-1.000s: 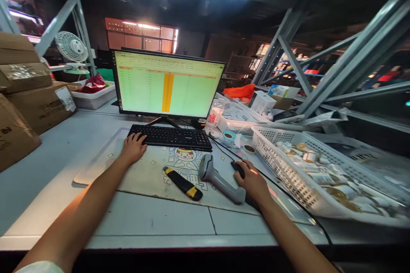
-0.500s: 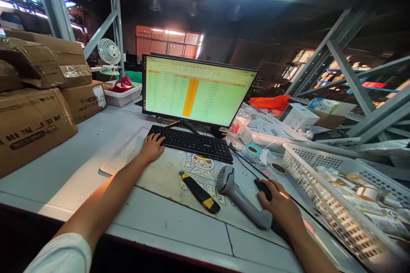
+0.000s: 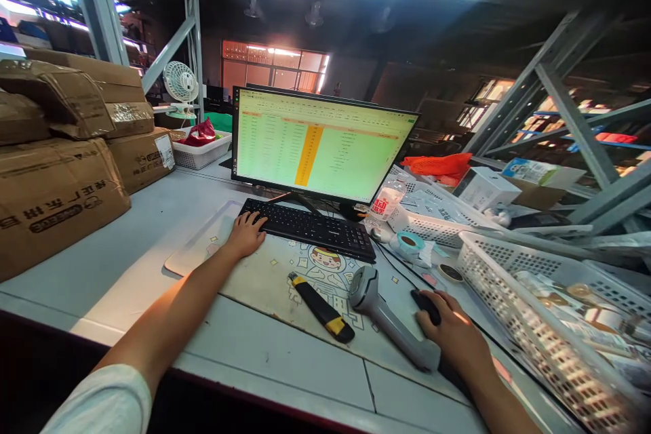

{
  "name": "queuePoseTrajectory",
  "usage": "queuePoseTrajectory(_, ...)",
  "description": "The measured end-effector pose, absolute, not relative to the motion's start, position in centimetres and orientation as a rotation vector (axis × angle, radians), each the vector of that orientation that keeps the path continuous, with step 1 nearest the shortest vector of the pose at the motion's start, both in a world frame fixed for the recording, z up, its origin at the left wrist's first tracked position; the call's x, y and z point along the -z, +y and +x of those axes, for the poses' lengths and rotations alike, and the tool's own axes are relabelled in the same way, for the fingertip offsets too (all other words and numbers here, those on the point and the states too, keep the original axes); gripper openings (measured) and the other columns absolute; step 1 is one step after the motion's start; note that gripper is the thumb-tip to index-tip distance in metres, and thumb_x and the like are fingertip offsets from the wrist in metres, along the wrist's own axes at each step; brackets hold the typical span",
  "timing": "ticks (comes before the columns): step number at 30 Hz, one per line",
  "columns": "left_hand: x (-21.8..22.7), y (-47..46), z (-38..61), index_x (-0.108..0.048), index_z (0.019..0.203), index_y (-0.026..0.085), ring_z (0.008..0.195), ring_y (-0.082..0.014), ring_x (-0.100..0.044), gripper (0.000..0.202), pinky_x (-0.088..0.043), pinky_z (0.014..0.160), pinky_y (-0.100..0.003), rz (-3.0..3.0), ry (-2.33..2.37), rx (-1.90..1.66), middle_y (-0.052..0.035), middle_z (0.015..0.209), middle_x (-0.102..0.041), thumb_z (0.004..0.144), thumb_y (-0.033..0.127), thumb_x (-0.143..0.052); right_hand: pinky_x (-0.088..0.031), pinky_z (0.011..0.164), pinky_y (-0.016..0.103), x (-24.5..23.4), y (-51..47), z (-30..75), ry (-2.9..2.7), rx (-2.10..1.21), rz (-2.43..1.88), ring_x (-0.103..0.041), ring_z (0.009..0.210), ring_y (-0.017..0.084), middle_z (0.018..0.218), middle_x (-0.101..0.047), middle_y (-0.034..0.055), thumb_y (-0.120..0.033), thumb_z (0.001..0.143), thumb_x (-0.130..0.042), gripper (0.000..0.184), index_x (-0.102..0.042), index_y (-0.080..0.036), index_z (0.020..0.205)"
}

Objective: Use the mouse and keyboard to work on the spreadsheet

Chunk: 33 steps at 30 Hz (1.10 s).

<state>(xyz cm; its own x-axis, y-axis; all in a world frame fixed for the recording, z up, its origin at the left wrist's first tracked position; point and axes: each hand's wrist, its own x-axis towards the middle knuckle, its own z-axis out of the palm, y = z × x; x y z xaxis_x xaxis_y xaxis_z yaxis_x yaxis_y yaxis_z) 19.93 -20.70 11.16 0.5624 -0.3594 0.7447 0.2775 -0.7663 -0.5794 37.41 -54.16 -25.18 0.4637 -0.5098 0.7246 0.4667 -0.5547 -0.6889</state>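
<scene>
Under the fingers of the left hand (image 3: 247,233) the keyboard (image 3: 311,228) is black; under the fingers of the right hand (image 3: 454,337) the mouse (image 3: 426,305) is black too; just left of those fingers the scanner (image 3: 389,319) is grey; further left the knife (image 3: 320,307) is black with yellow ends; between both hands the mat (image 3: 264,278) is beige with a cartoon figure; beyond the fingers the monitor (image 3: 320,146) shows pale green with one orange column; right of the right fingers the basket (image 3: 488,271) is white lattice.
</scene>
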Motion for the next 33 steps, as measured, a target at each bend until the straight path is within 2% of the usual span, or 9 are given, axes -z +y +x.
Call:
queuePoseTrajectory(23, -11.24, -20.67, 19.94, -0.041, 0.168, 0.031, 0.16, -0.0301, -0.021, 0.058, -0.018, 0.13, -0.046, -2.127, 0.09, 1.223, 0.0003, 0.172, -0.027, 0.112, 0.044, -0.041, -0.054, 0.1, 0.046, 25.18, -54.17, 37.19, 0.019, 1.262, -1.727, -0.063, 0.124, 0.029, 0.148, -0.053, 0.0048, -0.066, 0.081, -0.026, 0.081, -0.069, -0.021, 0.134)
queuePoseTrajectory(26, -11.21, -20.76, 19.7, -0.039, 0.169, 0.032, 0.16, -0.0298, -0.019, 0.058, -0.018, 0.13, -0.047, -2.143, 0.078, 1.203, 0.0009, 0.173, -0.025, 0.112, 0.045, -0.04, -0.052, 0.103, 0.045, 25.09, -54.18, 36.88, 0.014, 1.255, -1.722, -0.062, 0.125, 0.029, 0.149, -0.053, 0.0043, -0.067, 0.082, -0.025, 0.084, -0.063, -0.02, 0.139)
queuePoseTrajectory(29, -11.18, -20.85, 19.58, -0.04, 0.168, 0.031, 0.16, -0.0296, -0.018, 0.058, -0.017, 0.13, -0.046, -2.14, 0.074, 1.204, 0.0007, 0.173, -0.025, 0.112, 0.044, -0.04, -0.051, 0.101, 0.047, 25.02, -54.17, 36.75, 0.03, 1.205, -1.703, -0.062, 0.125, 0.032, 0.144, -0.056, 0.0097, -0.069, 0.078, -0.025, 0.09, -0.054, -0.015, 0.144)
queuePoseTrajectory(33, -11.18, -20.88, 19.65, -0.041, 0.168, 0.031, 0.159, -0.0296, -0.021, 0.058, -0.017, 0.13, -0.045, -2.123, 0.076, 1.217, 0.0006, 0.172, -0.027, 0.112, 0.044, -0.042, -0.053, 0.099, 0.045, 25.17, -54.23, 37.14, -0.017, 1.202, -1.709, -0.064, 0.123, 0.031, 0.146, -0.055, 0.0106, -0.072, 0.076, -0.027, 0.092, -0.06, -0.013, 0.138)
